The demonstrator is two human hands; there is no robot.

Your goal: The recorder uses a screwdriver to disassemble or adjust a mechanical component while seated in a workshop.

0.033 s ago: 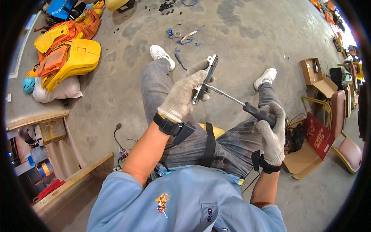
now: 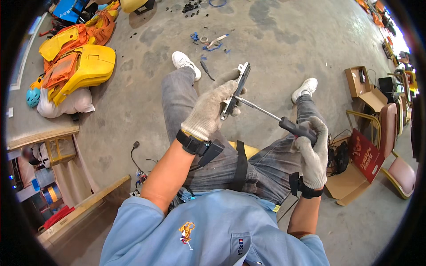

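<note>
My left hand [image 2: 213,106], in a grey knit glove, is closed round a narrow black-and-silver metal bracket [image 2: 236,88] held at a slant above my legs. A long-shafted screwdriver [image 2: 290,126] runs across to the bracket, its tip end touching near the bracket's middle. My gloved right hand [image 2: 313,150] grips the dark handle, fingers wrapped round it. Below, between my thighs, are a black strap [image 2: 240,164] and part of a yellow item [image 2: 250,150].
Yellow and orange plastic shells [image 2: 82,73] are piled at left, above a wooden edge [image 2: 42,137]. Small scraps [image 2: 213,42] and a short black piece [image 2: 207,68] lie on the concrete floor [image 2: 284,53]. Open cardboard boxes [image 2: 368,99] and chairs [image 2: 387,133] stand at right.
</note>
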